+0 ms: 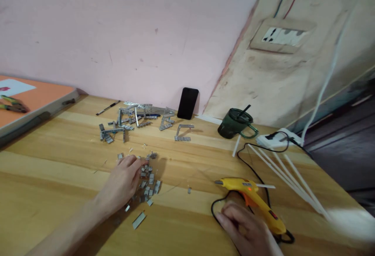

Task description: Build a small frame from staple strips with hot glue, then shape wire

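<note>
Left of the yellow glue gun (pixel 260 204), small grey metal pieces (pixel 150 178) lie in a loose heap on the table (pixel 58 174). The left hand (pixel 124 178) rests over the heap's left edge, fingertips down among the pieces; I cannot tell whether it pinches one. Just in front of the glue gun, the right hand (pixel 247 224) has its fingers bent in towards the thumb, and whether anything is held there cannot be made out. A black cord (pixel 213 207) loops past that hand, and an orange light glows on the gun's side. Beyond the gun and to its left stand an angular metal frame (pixel 184 138) and a cluster of similar ones. Farther behind it, a dark phone (pixel 188 103) leans against the wall, with a green mug (pixel 231 125) nearer. White sticks (pixel 306 187) lie to its right, below a white power strip (pixel 279 140).
</note>
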Available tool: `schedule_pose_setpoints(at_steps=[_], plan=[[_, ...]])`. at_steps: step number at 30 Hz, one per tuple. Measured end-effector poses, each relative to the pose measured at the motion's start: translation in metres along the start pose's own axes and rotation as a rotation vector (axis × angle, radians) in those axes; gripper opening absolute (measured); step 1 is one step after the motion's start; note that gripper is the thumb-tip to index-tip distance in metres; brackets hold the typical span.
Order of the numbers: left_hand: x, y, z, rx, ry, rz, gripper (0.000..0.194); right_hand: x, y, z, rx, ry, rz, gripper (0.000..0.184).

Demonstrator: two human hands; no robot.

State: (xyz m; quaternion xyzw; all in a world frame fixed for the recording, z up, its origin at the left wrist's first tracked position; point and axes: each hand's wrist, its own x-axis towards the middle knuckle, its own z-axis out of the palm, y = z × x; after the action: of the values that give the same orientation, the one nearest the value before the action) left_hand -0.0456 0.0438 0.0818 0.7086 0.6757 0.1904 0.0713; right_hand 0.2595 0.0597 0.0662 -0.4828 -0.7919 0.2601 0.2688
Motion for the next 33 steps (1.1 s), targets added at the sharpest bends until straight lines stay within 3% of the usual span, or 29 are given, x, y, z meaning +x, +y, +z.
schedule_pose_setpoints(at_steps=[4, 7, 11, 14, 21, 28, 33], plan=[[-0.003, 0.000, -0.001, 0.008, -0.049, 0.031, 0.026, -0.003, 0.002, 0.013, -0.020, -0.041, 0.052, 0.020], [-0.005, 0.005, 0.002, 0.023, -0.079, 0.075, 0.024, -0.003, -0.003, 0.013, -0.044, -0.067, 0.069, 0.021], [-0.008, 0.020, 0.015, 0.046, -0.125, 0.171, 0.020, 0.000, -0.012, 0.009, -0.124, -0.144, 0.005, 0.028], [-0.008, 0.030, 0.024, 0.162, -0.175, 0.238, 0.019, 0.003, -0.016, 0.009, -0.101, -0.192, -0.028, 0.021], [-0.005, 0.031, 0.028, 0.248, -0.174, 0.272, 0.023, 0.004, -0.016, 0.010, -0.054, -0.241, -0.028, 0.016], [-0.009, 0.027, 0.028, 0.159, -0.135, 0.234, 0.026, 0.014, -0.030, 0.008, -0.186, -0.302, -0.058, 0.017], [-0.015, 0.027, 0.036, -0.153, -0.098, 0.143, 0.025, 0.040, -0.043, 0.017, -0.420, -0.356, -0.030, 0.011]])
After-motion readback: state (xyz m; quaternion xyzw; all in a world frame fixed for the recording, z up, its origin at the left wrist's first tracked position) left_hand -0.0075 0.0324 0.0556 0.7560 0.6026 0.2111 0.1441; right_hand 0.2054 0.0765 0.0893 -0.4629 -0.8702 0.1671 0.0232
